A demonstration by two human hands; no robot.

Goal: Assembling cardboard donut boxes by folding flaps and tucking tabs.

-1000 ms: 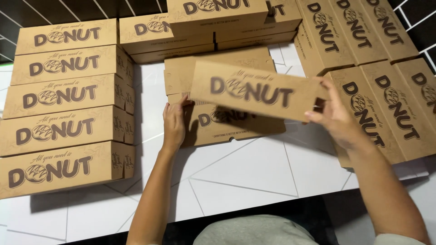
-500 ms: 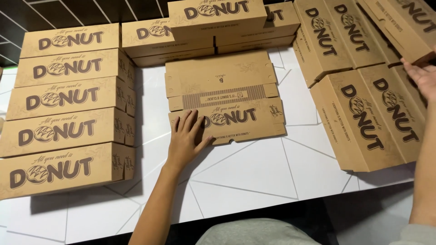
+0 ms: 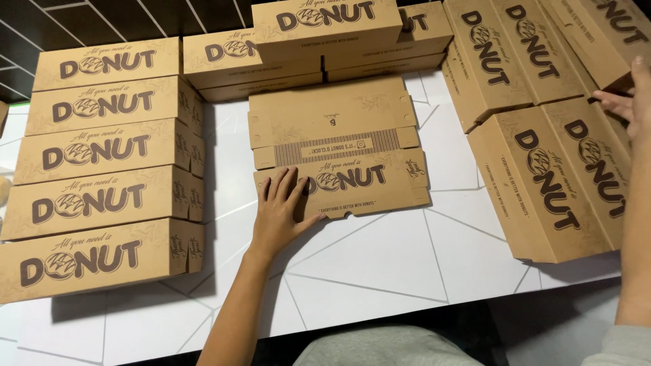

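- The left hand (image 3: 279,215) lies flat, fingers spread, pressing the near left corner of a flat unfolded brown carton (image 3: 337,154) on the white table (image 3: 380,271).
- The right hand (image 3: 629,102), fingers loosely open, touches the folded brown boxes (image 3: 542,169) at the far right edge; four show there.
- Left of the left hand stand five closed long brown boxes (image 3: 102,196), each with dark lettering.
- Beyond the carton lie more stacked boxes (image 3: 319,34).
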